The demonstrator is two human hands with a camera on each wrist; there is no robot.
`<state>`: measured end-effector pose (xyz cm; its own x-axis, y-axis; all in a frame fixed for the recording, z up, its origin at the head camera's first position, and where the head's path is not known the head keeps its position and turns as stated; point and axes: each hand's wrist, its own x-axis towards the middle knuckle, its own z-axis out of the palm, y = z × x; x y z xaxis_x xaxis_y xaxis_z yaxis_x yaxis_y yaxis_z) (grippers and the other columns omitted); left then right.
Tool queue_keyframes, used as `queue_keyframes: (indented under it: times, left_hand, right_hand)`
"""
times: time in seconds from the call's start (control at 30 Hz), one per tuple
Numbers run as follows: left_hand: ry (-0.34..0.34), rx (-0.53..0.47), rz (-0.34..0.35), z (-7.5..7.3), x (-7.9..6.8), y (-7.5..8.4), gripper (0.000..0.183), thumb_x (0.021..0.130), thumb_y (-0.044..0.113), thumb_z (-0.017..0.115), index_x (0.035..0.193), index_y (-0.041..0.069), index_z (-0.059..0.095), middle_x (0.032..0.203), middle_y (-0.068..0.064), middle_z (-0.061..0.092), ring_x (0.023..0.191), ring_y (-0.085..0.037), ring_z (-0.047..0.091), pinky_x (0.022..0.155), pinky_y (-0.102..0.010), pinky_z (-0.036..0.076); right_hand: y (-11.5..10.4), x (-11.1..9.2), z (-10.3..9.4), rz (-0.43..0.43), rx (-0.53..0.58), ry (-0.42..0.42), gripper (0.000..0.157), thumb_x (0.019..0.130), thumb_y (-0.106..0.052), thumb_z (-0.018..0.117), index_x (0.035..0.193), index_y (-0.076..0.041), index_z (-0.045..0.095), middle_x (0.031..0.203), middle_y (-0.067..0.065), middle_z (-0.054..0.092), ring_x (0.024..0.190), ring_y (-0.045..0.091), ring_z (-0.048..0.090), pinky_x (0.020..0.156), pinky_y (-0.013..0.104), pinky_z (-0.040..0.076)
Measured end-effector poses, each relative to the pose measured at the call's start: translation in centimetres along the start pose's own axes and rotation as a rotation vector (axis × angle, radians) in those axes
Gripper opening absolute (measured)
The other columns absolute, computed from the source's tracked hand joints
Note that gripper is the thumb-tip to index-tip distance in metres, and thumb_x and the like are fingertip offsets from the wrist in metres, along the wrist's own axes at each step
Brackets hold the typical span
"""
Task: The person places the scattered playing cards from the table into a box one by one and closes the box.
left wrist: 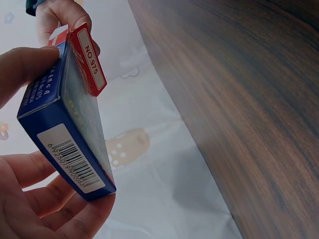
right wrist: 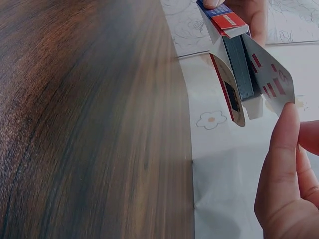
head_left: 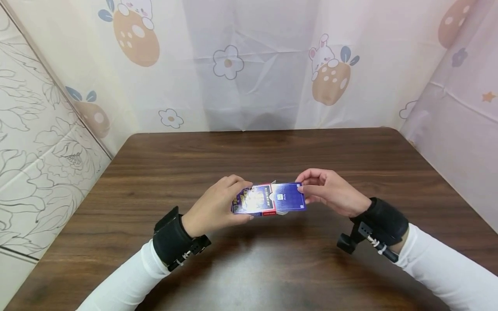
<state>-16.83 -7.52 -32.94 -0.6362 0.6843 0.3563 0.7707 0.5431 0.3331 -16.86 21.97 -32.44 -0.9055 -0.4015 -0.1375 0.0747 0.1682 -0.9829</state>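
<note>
My left hand [head_left: 219,203] grips a small blue and red card box [head_left: 253,201] by its left end, held over the table. In the left wrist view the thumb lies on one narrow side and the fingers on the other; a barcode label [left wrist: 74,160] shows on the closed end. At the box's right end my right hand [head_left: 330,192] pinches the tip of the long lid flap [head_left: 289,197] between thumb and finger. The right wrist view shows that end opened, side flaps spread, with a dark-edged stack of cards [right wrist: 240,64] inside.
A dark wood-grain table [head_left: 241,151] lies beneath both hands. Behind it hangs a pale curtain [head_left: 268,65] with rabbit and flower prints. A white panel with line drawings [head_left: 46,142] stands along the left. Black straps [head_left: 383,220] with camera mounts circle both wrists.
</note>
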Motion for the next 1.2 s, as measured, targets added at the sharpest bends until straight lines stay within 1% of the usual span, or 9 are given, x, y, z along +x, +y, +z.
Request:
queue_keyframes:
  times: [0.17, 0.33, 0.47, 0.57, 0.67, 0.73, 0.8, 0.93, 1.2]
  left_hand:
    - [-0.009, 0.01, -0.001, 0.1, 0.0, 0.1, 0.066, 0.069, 0.042, 0.074, 0.12, 0.007, 0.052, 0.11, -0.003, 0.053, 0.093, -0.01, 0.044, 0.078, -0.027, 0.041]
    - [-0.008, 0.011, 0.004, 0.0, 0.1, 0.2, 0.067, 0.069, 0.043, 0.074, 0.121, 0.007, 0.052, 0.111, -0.003, 0.053, 0.095, -0.011, 0.044, 0.079, -0.027, 0.04]
    - [0.001, 0.019, 0.005, -0.1, 0.1, 0.1, 0.066, 0.069, 0.042, 0.074, 0.12, 0.007, 0.052, 0.111, -0.003, 0.053, 0.095, -0.011, 0.044, 0.079, -0.027, 0.041]
    - [0.007, 0.017, 0.002, -0.1, 0.1, 0.0, 0.065, 0.069, 0.04, 0.075, 0.12, 0.007, 0.052, 0.11, -0.003, 0.053, 0.094, -0.011, 0.044, 0.078, -0.028, 0.041]
    - [0.006, 0.007, 0.003, 0.0, 0.1, 0.0, 0.064, 0.068, 0.038, 0.076, 0.119, 0.007, 0.052, 0.11, -0.003, 0.053, 0.093, -0.011, 0.044, 0.078, -0.028, 0.041]
    - [0.005, 0.001, 0.003, 0.0, 0.2, 0.0, 0.064, 0.067, 0.037, 0.076, 0.119, 0.007, 0.053, 0.109, -0.003, 0.053, 0.093, -0.011, 0.044, 0.077, -0.028, 0.041]
    - [0.004, -0.001, 0.004, 0.1, 0.2, 0.1, 0.064, 0.067, 0.037, 0.076, 0.119, 0.007, 0.053, 0.109, -0.003, 0.053, 0.093, -0.011, 0.044, 0.077, -0.028, 0.041]
    - [-0.006, 0.002, 0.003, 0.3, 0.3, 0.0, 0.065, 0.068, 0.039, 0.076, 0.119, 0.007, 0.053, 0.109, -0.003, 0.053, 0.093, -0.01, 0.044, 0.077, -0.027, 0.041]
    - [-0.023, -0.004, -0.004, 0.8, 0.5, 0.1, 0.066, 0.067, 0.042, 0.075, 0.119, 0.007, 0.053, 0.109, -0.002, 0.052, 0.092, -0.01, 0.044, 0.078, -0.026, 0.041]
  right_hand:
    - [0.3, 0.4, 0.3, 0.005, 0.027, -0.037, 0.029, 0.088, -0.01, 0.058, 0.109, 0.006, 0.045, 0.106, 0.021, 0.052, 0.089, 0.028, 0.054, 0.075, 0.034, 0.048]
    - [0.5, 0.6, 0.6, 0.054, 0.053, -0.072, 0.038, 0.091, -0.016, 0.054, 0.119, 0.005, 0.039, 0.113, 0.021, 0.05, 0.094, 0.031, 0.053, 0.079, 0.036, 0.047]
    - [0.8, 0.5, 0.6, 0.068, 0.081, -0.104, 0.041, 0.093, -0.019, 0.05, 0.122, 0.005, 0.035, 0.11, 0.02, 0.051, 0.089, 0.026, 0.055, 0.078, 0.035, 0.047]
    - [1.1, 0.1, 0.4, 0.072, 0.145, -0.146, 0.034, 0.094, -0.018, 0.048, 0.117, 0.005, 0.038, 0.102, 0.017, 0.054, 0.082, 0.02, 0.056, 0.076, 0.034, 0.048]
    - [1.4, -0.3, 0.1, 0.064, 0.219, -0.192, 0.021, 0.095, -0.013, 0.046, 0.109, 0.002, 0.043, 0.095, 0.012, 0.056, 0.079, 0.016, 0.057, 0.076, 0.032, 0.048]
    - [1.6, -0.5, 0.1, 0.045, 0.25, -0.216, 0.015, 0.095, -0.008, 0.045, 0.106, 0.001, 0.045, 0.093, 0.011, 0.056, 0.079, 0.016, 0.057, 0.076, 0.031, 0.048]
    - [1.6, -0.6, 0.1, 0.031, 0.268, -0.228, 0.012, 0.094, -0.005, 0.044, 0.104, 0.001, 0.047, 0.093, 0.011, 0.056, 0.079, 0.016, 0.057, 0.075, 0.03, 0.048]
    - [1.3, -0.5, 0.4, 0.035, 0.249, -0.207, 0.013, 0.092, -0.004, 0.046, 0.104, 0.002, 0.046, 0.095, 0.012, 0.055, 0.079, 0.016, 0.056, 0.075, 0.029, 0.048]
    - [1.0, 0.1, 1.7, 0.065, 0.15, -0.134, 0.019, 0.09, -0.006, 0.051, 0.104, 0.006, 0.045, 0.095, 0.017, 0.054, 0.079, 0.02, 0.056, 0.075, 0.032, 0.048]
